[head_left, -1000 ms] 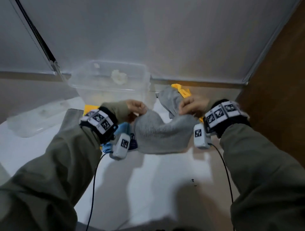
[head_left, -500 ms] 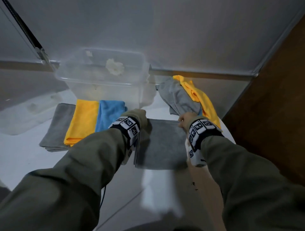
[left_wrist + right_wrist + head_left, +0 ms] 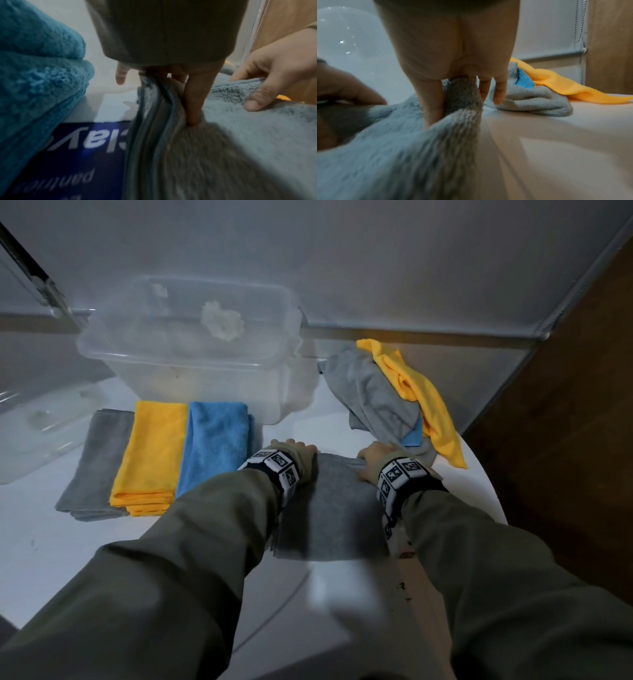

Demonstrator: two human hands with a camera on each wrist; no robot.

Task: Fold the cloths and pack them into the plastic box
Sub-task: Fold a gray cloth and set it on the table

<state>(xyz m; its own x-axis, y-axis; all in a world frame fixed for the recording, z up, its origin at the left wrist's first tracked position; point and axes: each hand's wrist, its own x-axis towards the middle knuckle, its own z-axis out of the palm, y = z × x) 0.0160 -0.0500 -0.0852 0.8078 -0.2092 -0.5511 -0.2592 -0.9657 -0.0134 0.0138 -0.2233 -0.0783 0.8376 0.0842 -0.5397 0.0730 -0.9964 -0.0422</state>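
Note:
A folded grey cloth (image 3: 330, 508) lies flat on the white table in front of me. My left hand (image 3: 297, 450) pinches its far left corner, thumb on top (image 3: 193, 105). My right hand (image 3: 372, 456) pinches the far right corner (image 3: 462, 94) between thumb and fingers. The clear plastic box (image 3: 113, 361) stands behind, with something small and white inside. Before it lie three folded cloths: grey (image 3: 99, 453), yellow (image 3: 150, 453) and blue (image 3: 215, 446). An unfolded heap of grey (image 3: 370, 392), yellow (image 3: 419, 395) and blue (image 3: 412, 436) cloths sits at the far right.
The box's clear lid (image 3: 37, 433) lies at the far left. The table's rounded edge (image 3: 493, 501) runs just right of my right wrist, brown flooring beyond. A dark blue printed label (image 3: 77, 148) lies between the folded blue cloth (image 3: 34, 67) and the grey one.
A second ago both hands held the grey cloth up in the air. It now lies flat on the table, and both hands have come down with it to its far corners.

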